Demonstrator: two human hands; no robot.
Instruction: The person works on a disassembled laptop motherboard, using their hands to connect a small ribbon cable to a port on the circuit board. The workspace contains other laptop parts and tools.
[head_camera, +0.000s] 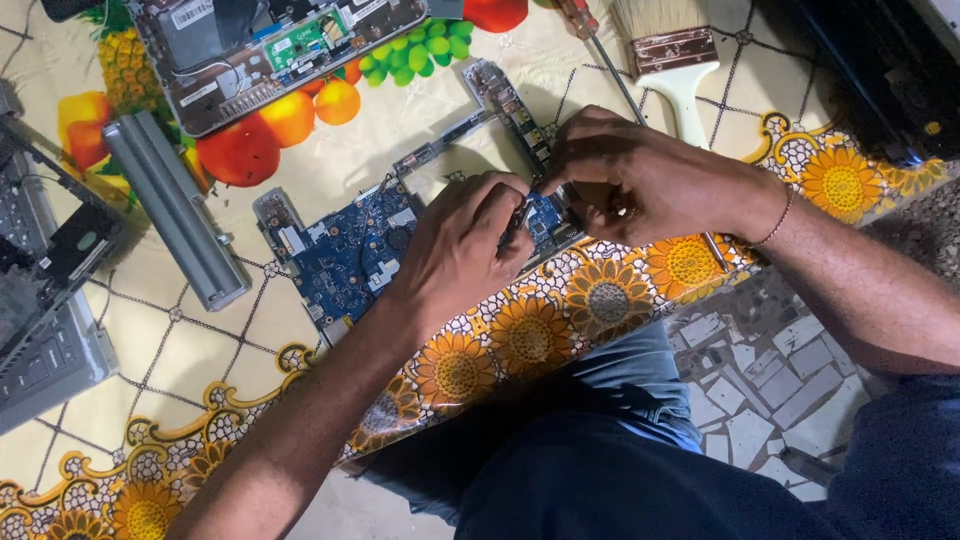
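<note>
A blue laptop circuit board (345, 255) lies flat on the worktop (150, 360), which is covered by a cloth printed with fruit and sunflowers. The board sits near the front edge, its frame-shaped arm reaching up towards a paintbrush (672, 62).

The left hand (455, 245) rests on the board's right part, its fingers (500, 200) curled around a small dark metal tool (520, 218) pointed at the board. The right hand (625, 180) is just beside it, touching the same corner of the board, its fingers bent and pinched together; what they grip cannot be told.

A screwdriver (610, 60) lies partly under the right hand. A grey battery bar (175, 205) lies left of the board, an opened laptop base (270, 50) above it, and a keyboard part (50, 340) at the far left.
</note>
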